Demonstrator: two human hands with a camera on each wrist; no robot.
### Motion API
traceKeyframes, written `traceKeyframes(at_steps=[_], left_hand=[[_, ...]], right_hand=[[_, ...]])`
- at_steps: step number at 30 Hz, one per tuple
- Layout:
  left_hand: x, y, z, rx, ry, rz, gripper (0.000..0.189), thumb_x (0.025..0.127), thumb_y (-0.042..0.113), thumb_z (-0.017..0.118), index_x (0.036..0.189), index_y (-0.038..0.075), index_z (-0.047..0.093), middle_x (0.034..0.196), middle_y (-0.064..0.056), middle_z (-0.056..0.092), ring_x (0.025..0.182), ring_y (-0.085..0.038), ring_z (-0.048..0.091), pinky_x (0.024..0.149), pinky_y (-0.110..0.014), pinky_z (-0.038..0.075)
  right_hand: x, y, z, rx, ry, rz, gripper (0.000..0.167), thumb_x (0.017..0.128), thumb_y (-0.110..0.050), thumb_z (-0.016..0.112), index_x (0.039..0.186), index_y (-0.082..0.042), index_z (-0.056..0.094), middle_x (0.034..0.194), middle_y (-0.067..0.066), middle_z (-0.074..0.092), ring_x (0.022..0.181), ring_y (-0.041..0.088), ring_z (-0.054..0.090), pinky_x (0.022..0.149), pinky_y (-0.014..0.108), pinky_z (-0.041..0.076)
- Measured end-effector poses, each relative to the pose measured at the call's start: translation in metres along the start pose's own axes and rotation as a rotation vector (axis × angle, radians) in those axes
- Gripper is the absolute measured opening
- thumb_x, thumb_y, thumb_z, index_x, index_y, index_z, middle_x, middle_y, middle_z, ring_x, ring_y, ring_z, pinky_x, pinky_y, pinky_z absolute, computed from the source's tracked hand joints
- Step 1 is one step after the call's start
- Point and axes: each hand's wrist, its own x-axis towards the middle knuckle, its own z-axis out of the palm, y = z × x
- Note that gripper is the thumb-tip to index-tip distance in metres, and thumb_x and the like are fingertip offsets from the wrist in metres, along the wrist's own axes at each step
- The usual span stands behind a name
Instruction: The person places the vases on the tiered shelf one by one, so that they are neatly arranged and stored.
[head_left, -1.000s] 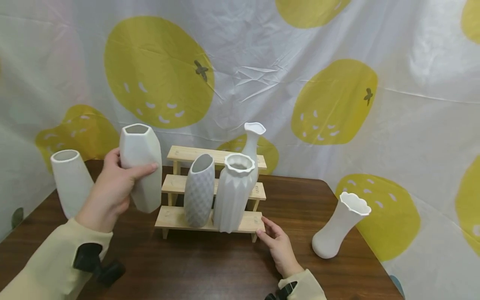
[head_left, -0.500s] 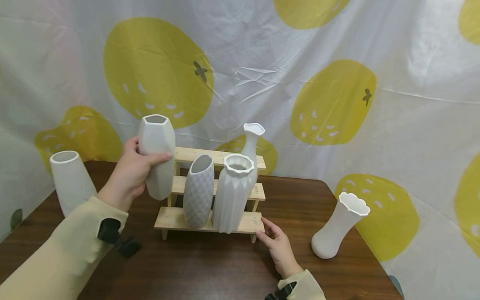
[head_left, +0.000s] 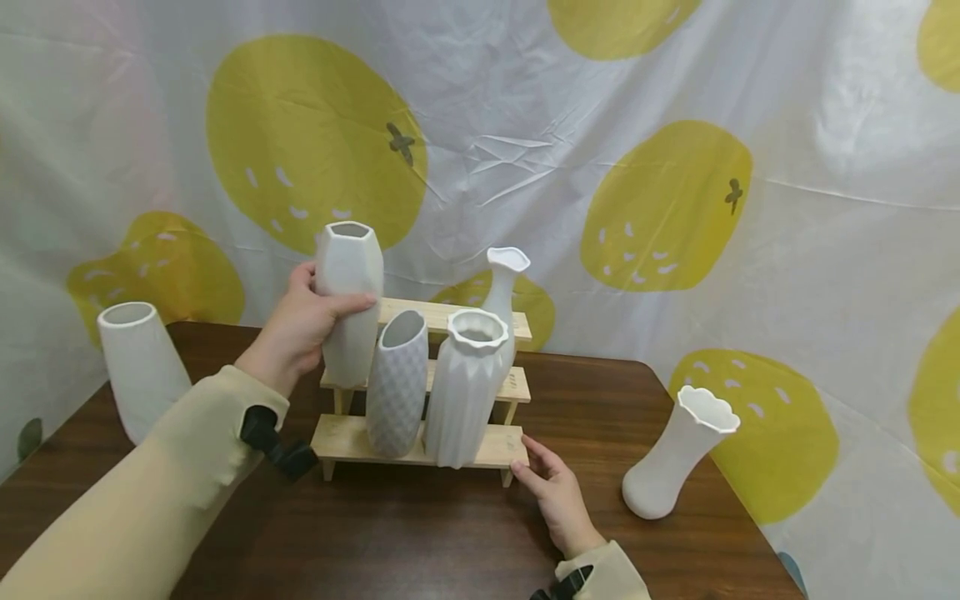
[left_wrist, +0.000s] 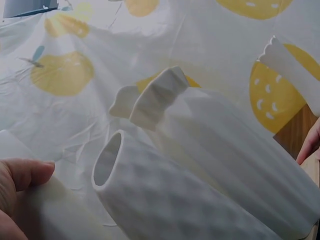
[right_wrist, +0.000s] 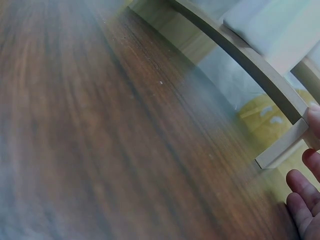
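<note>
My left hand (head_left: 296,325) grips a white faceted vase (head_left: 349,267) with an angular mouth, thumb across its front and fingers behind. The vase is upright, its base overlapping the left end of the middle step of a three-step wooden stand (head_left: 345,437). In the left wrist view the thumb lies along that vase's side. My right hand (head_left: 558,496) holds the right end of the lowest step between thumb and index finger. On that step stand a diamond-textured vase (head_left: 396,392) with a slanted mouth and a pleated vase (head_left: 465,400) with a scalloped rim.
A slender flared-neck vase (head_left: 506,279) stands behind the pleated one, its lower part hidden. A smooth tapered vase (head_left: 138,367) is at the table's left, partly behind my sleeve. A wavy-rimmed vase (head_left: 678,454) stands at the right. A fruit-print curtain (head_left: 495,100) hangs behind the table (head_left: 420,542).
My left hand has carried the faceted vase rightward and back, from left of the stand to over its middle step's left end. The right hand stays at the lowest step.
</note>
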Motion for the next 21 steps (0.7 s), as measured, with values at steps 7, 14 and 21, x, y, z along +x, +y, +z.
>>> traceKeyframes(at_steps=[7,14,21], left_hand=[[0.013,-0.003,0.008,-0.006,-0.056,-0.013,0.085,0.083,0.005,0.071,0.147,0.006,0.015,0.143,-0.017,0.024,0.125,-0.034,0.033,0.103,-0.048,0.03],[0.025,-0.01,0.01,0.042,-0.138,-0.011,0.08,0.083,0.006,0.071,0.144,0.003,0.019,0.136,-0.016,0.031,0.116,-0.031,0.039,0.096,-0.044,0.036],[0.036,-0.013,0.01,0.062,-0.242,0.015,0.075,0.083,0.005,0.07,0.143,0.002,0.025,0.13,-0.013,0.04,0.11,-0.028,0.043,0.091,-0.04,0.038]], right_hand=[[0.0,0.001,-0.001,-0.003,-0.003,-0.01,0.055,0.09,-0.015,0.069,0.138,0.003,0.048,0.143,0.019,0.045,0.133,0.028,0.039,0.107,0.043,0.03],[0.001,0.003,-0.001,-0.023,0.002,-0.024,0.055,0.089,-0.017,0.07,0.137,0.003,0.049,0.141,0.019,0.047,0.132,0.029,0.041,0.104,0.035,0.035],[0.001,0.002,-0.001,-0.004,-0.001,-0.015,0.055,0.089,-0.016,0.07,0.137,0.002,0.049,0.141,0.019,0.047,0.13,0.028,0.042,0.099,0.026,0.038]])
